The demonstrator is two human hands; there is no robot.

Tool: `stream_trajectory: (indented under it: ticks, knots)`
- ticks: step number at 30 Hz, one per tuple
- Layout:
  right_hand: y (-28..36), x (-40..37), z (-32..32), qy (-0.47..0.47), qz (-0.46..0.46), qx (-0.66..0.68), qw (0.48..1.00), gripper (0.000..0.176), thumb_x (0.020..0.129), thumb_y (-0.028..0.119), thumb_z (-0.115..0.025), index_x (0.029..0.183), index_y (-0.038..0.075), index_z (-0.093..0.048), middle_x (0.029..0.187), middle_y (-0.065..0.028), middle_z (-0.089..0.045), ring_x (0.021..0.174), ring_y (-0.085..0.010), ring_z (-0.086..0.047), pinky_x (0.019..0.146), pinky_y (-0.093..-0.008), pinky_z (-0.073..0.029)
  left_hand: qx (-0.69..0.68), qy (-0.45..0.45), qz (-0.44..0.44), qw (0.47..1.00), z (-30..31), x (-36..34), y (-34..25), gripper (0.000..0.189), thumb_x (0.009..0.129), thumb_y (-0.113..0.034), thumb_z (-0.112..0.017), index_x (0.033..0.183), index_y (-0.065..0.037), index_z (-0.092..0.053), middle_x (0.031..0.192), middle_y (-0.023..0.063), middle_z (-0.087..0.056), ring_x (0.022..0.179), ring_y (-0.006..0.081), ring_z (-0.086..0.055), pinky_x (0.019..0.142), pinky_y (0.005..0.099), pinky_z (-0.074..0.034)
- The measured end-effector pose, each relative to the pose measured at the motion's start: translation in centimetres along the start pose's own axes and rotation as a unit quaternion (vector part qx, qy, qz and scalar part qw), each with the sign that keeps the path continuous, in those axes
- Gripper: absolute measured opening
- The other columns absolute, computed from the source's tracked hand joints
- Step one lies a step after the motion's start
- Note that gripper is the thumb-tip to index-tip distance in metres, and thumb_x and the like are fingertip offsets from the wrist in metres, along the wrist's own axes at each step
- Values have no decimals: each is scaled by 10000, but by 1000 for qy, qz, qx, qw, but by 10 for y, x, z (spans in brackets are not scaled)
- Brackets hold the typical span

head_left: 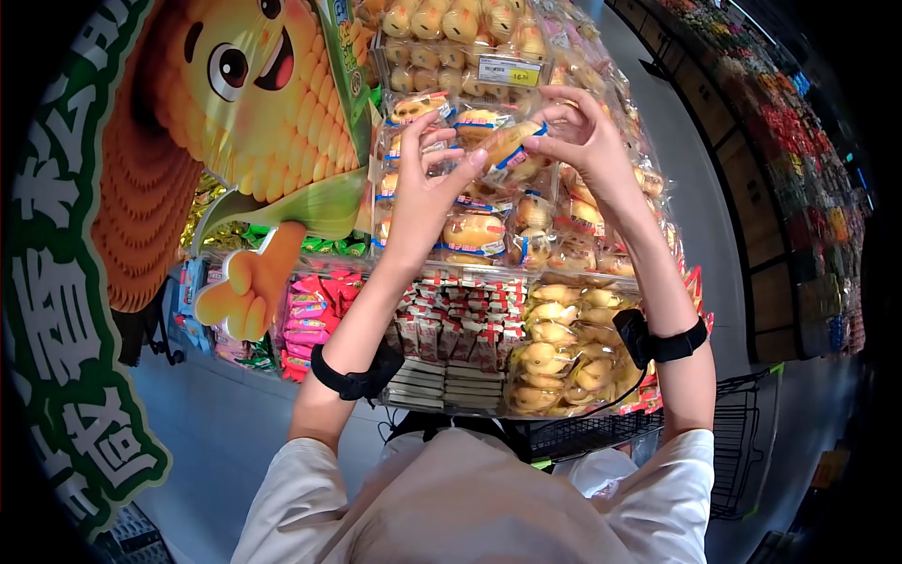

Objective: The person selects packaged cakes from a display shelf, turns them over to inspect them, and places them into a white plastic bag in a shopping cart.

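A packaged bread roll [508,145] in clear wrap with a blue and red label is held above the display. My right hand [584,141] grips its right end between thumb and fingers. To its left, my left hand [425,183] has its fingers apart, with the thumb tip close to the roll's left end; whether it touches cannot be made out. Beneath both hands lie several similar wrapped rolls [474,231] in a clear bin. Another wrapped roll [418,108] sits just beyond my left fingertips.
Bagged round buns [451,21] fill the upper tier behind a price tag [509,71]. Nearer are red-and-white packets [458,324], yellow bagged pastries [554,357] and pink packets [315,315]. A large corn-character sign [272,103] stands left. A black cart [742,432] is at lower right.
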State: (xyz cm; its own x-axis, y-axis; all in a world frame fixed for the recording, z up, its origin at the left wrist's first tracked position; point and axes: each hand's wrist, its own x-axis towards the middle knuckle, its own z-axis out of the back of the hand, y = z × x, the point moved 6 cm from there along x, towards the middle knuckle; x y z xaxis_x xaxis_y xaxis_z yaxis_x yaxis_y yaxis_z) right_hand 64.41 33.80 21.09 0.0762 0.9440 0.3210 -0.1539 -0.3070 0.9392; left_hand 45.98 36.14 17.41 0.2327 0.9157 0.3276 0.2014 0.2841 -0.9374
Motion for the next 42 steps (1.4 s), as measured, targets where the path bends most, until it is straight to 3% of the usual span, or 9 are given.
stream_trajectory:
  ticks: [4, 9, 14, 17, 20, 24, 33, 36, 42]
  knots:
    - [6, -5, -8, 28, 8, 14, 999, 444, 762, 137, -752, 1126, 38, -519, 963, -55, -602, 846, -84, -596, 716, -203, -472, -53, 144, 122, 981, -23, -2, 10, 507, 823, -180, -705, 1237, -16, -463, 925, 38, -608, 845, 87, -599, 701, 227, -488]
    - [-7, -13, -8, -27, 3, 102, 994, 535, 761, 211, -761, 1185, 36, -486, 996, -89, -597, 878, -110, -600, 776, -267, -488, -152, 125, 140, 970, -43, -11, 17, 340, 886, -131, -613, 1182, -31, -481, 956, 29, -605, 875, 98, -601, 738, 237, -518]
    - [4, -26, -10, 0, 94, -315, 944, 651, 717, 309, -762, 1192, 12, -430, 1044, -258, -601, 968, -388, -601, 761, -431, -493, -186, 68, 153, 968, -33, -2, 31, 229, 947, -189, -528, 1119, -38, -528, 1029, 28, -578, 907, 97, -582, 779, 267, -519]
    - [11, -20, 2, -50, 22, -404, 913, 528, 728, 235, -741, 1110, 13, -452, 983, -208, -615, 951, -363, -602, 755, -436, -482, -83, 9, 61, 995, -20, 6, 23, 248, 972, -199, -474, 1111, -3, -538, 1030, 53, -573, 906, 111, -563, 804, 252, -506]
    - [17, -14, -5, -43, 195, -564, 801, 498, 703, 183, -740, 1095, 39, -469, 945, -186, -596, 972, -312, -577, 775, -414, -463, 107, -26, -42, 993, 6, 14, 24, 250, 901, -87, -548, 1133, 1, -520, 1150, 96, -519, 980, 155, -549, 802, 267, -495]
    - [0, -1, -36, -18, 244, -647, 722, 249, 736, 99, -624, 971, 33, -576, 937, -140, -564, 956, -296, -546, 771, -380, -456, 414, -6, -234, 880, -4, 7, 7, 667, 741, -35, -672, 1334, -75, -367, 1345, 143, -375, 1245, 312, -358, 1024, 397, -338]
    - [-19, 39, -25, 102, 105, -393, 908, 430, 749, 255, -719, 1047, -31, -603, 1037, -182, -556, 1019, -332, -547, 843, -396, -468, 479, 91, -242, 839, -20, 34, 27, 649, 685, -74, -713, 1283, -79, -459, 1251, 101, -501, 1169, 296, -441, 1010, 412, -340]
    - [-16, 53, 12, -34, 26, -414, 909, 401, 814, 314, -664, 999, -40, -638, 878, -215, -637, 856, -368, -621, 808, -416, -477, 511, 91, -275, 809, -20, 35, 23, 592, 714, -103, -706, 1267, -122, -494, 1179, 74, -547, 1118, 276, -482, 969, 404, -365]
    - [-43, 63, -7, 25, -94, -327, 940, 591, 923, 503, -434, 1005, -43, -645, 851, -255, -648, 886, -395, -621, 844, -435, -461, 550, 96, -300, 773, -20, 39, 20, 527, 719, -73, -680, 1222, -89, -521, 1132, 69, -556, 1070, 254, -504, 945, 399, -368]
